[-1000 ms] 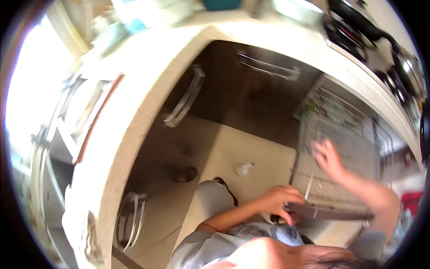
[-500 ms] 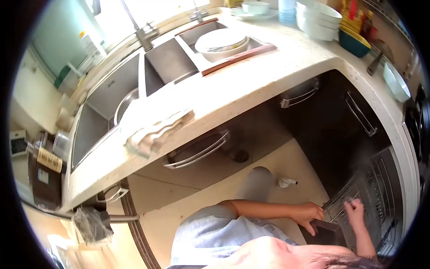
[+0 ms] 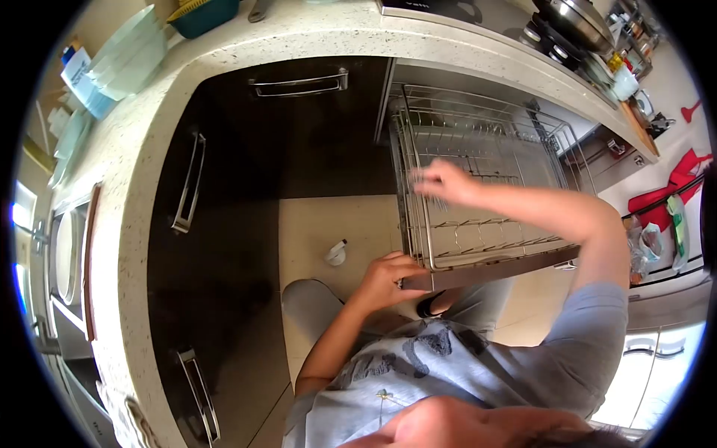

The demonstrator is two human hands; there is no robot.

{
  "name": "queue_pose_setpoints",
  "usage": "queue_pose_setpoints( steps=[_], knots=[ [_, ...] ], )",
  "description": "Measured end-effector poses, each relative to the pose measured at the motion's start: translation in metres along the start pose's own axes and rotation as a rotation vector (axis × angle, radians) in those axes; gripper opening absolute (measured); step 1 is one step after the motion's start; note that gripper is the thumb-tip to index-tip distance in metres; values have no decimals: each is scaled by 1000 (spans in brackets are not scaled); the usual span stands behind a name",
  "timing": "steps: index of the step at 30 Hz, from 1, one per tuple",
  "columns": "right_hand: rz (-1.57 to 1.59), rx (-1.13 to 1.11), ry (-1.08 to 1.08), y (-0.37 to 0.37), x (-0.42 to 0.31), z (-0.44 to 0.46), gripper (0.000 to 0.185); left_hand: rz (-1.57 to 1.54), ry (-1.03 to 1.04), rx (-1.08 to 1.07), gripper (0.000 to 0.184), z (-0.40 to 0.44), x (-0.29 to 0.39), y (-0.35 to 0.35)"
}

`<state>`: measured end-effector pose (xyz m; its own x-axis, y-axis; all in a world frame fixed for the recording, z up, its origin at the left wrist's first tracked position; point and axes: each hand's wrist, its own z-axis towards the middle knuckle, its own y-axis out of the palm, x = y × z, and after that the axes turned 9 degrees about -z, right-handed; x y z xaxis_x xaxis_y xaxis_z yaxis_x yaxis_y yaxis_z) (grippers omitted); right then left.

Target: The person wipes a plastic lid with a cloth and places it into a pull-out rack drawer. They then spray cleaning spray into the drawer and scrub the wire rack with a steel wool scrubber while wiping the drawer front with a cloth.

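Observation:
A pulled-out drawer with a wire dish rack (image 3: 478, 222) stands in front of me. My left hand (image 3: 392, 281) is closed around the left corner of its dark drawer front (image 3: 493, 275). Over the left part of the rack is my right hand (image 3: 448, 181), near the side rail. Its fingertips are smeared by motion, so whether they hold anything does not show.
A small white bottle-like object (image 3: 336, 253) lies on the floor left of the drawer. Dark cabinets with metal handles (image 3: 299, 84) line the left and back. On the speckled counter (image 3: 160, 112) are stacked bowls (image 3: 131, 60); a pan (image 3: 576, 26) is on the stove.
My view has swung right, from the sinks to the drawer. My left hand stays at the drawer's corner. My right hand is now farther in over the rack, its fingers blurred.

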<state>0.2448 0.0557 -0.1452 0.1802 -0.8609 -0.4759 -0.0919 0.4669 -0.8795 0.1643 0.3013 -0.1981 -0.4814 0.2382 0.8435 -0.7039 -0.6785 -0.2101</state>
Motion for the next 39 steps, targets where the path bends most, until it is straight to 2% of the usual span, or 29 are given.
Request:
queue_pose_setpoints(
  steps=[1,2,5,6,8,9,10,12,14,16,17,18,20,21,22,23,24,26,30,32,34,36,37,39],
  knots=[
    [-74,-75,114,1,-17,-19,31,-19,4,0,32,6,-1,-7],
    [-67,-119,0,11,-19,-42,32,-39,20,-46,33,3,-5,-8],
    [-30,-231,-42,12,-14,-52,34,-72,85,-96,37,10,-15,-5],
    [-88,-37,-51,9,12,-18,32,-92,121,-114,38,8,-16,-4],
    [-77,27,120,2,15,7,33,-70,142,-157,38,15,-19,-13],
    [-18,3,205,-1,12,7,41,-81,154,-189,39,15,-20,-12],
    [-149,-37,93,3,6,-8,39,-86,161,-183,39,16,-22,-13],
    [-16,-173,88,7,-24,-45,37,-88,212,-209,39,14,-22,-12],
    [-8,-215,105,5,-27,-37,36,-75,232,-201,39,14,-20,-15],
    [-58,-70,194,2,-5,-8,35,-29,233,-162,38,12,-18,-11],
    [-136,-44,107,8,10,-3,35,-27,231,-163,38,10,-17,-11],
    [-123,113,167,-5,17,23,36,-38,242,-146,38,11,-18,-9],
    [-122,143,178,0,13,19,36,-39,247,-131,38,8,-20,-9],
    [-184,24,38,6,1,-17,35,-44,258,-122,38,10,-24,-5],
    [-64,-61,53,8,-19,-38,34,-55,251,-120,38,7,-25,-2],
    [-85,-79,81,8,-18,-39,32,-56,257,-124,38,9,-26,-4],
    [118,-159,125,12,-40,-63,30,-74,246,-127,38,7,-25,-2],
    [22,-188,113,8,-36,-53,29,-69,252,-133,39,10,-27,-4],
    [78,-50,224,3,-16,-22,28,-110,280,-133,38,13,-29,-10],
    [146,-171,116,14,-33,-61,30,-84,288,-162,38,12,-25,-9],
    [178,-159,108,11,-33,-56,31,-106,291,-132,38,15,-26,-9],
    [54,-160,184,0,-18,-24,31,-122,289,-107,37,14,-25,-8],
    [60,-75,164,-2,-4,-9,31,-131,291,-110,37,15,-25,-8],
    [13,-89,178,0,-10,-16,31,-138,301,-117,37,14,-24,-9]
  ],
)
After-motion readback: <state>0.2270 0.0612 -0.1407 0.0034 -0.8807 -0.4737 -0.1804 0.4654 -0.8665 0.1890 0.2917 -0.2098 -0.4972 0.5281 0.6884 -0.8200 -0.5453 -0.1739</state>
